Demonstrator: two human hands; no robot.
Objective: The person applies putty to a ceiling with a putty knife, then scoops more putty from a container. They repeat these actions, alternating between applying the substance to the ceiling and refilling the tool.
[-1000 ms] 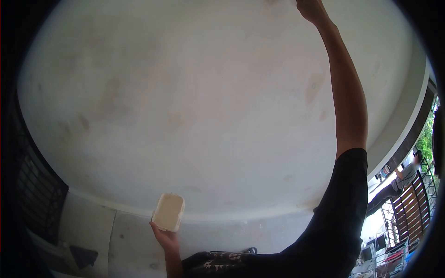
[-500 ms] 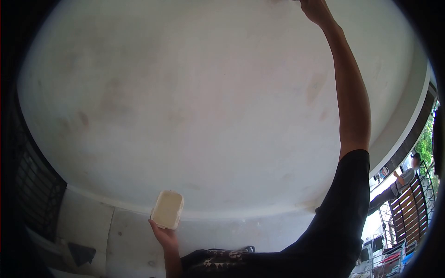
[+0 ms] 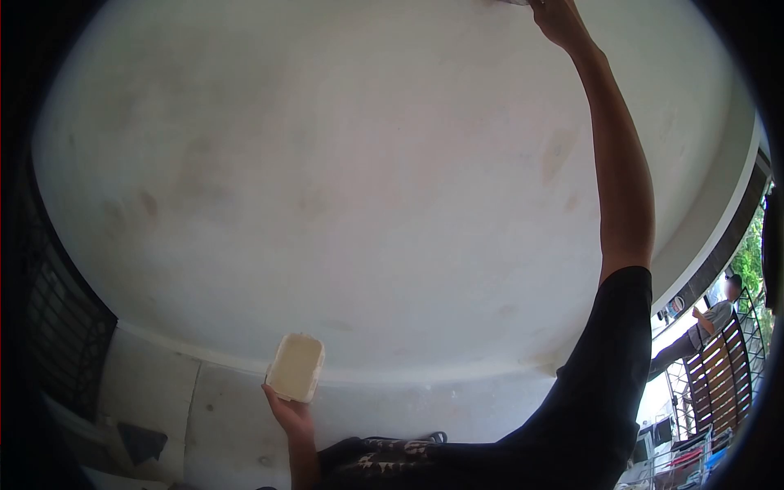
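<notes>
My left hand (image 3: pixel 290 415) is low in the view and grips a cream rectangular tub (image 3: pixel 296 367) from below, holding it close to the foot of the white wall (image 3: pixel 343 188). My right arm in a black sleeve stretches high up that wall. My right hand (image 3: pixel 559 20) presses near the top edge of the view, with a small grey thing (image 3: pixel 510 2) just beyond its fingers, mostly cut off. Whether the fingers grip it is not visible.
A dark metal grille (image 3: pixel 57 327) stands at the left. A dark object (image 3: pixel 140 441) lies on the concrete floor at lower left. At the right, another person (image 3: pixel 710 322) stands by a slatted wooden gate (image 3: pixel 723 371), with a drying rack (image 3: pixel 678 465) below.
My right hand has slid slightly right and down along the wall. The tub in my left hand has dipped a little. The person at the right has shifted lower.
</notes>
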